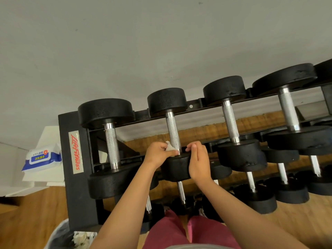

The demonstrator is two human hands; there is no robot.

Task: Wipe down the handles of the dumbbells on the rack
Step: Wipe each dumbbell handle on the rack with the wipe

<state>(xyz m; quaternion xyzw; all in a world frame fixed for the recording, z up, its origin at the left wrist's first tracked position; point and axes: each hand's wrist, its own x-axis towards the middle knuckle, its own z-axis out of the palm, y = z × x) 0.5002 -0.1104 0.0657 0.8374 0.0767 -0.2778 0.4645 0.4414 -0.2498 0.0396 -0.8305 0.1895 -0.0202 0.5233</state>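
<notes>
A black rack (75,153) carries a top row of black dumbbells with knurled silver handles. My left hand (158,154) pinches a crumpled white wipe (169,147) against the near end of the second dumbbell's handle (172,129). My right hand (198,161) lies with straight fingers against the right side of that dumbbell's near head (177,168), fingertips close to the handle. To the left is another dumbbell's handle (111,144); two more handles (230,121) (289,109) follow to the right.
A pack of wet wipes (42,159) lies on a white ledge left of the rack. A bin (61,236) with used white wipes stands at the bottom left. Lower rack tiers hold more dumbbells (255,194). A grey wall rises behind; the floor is wood.
</notes>
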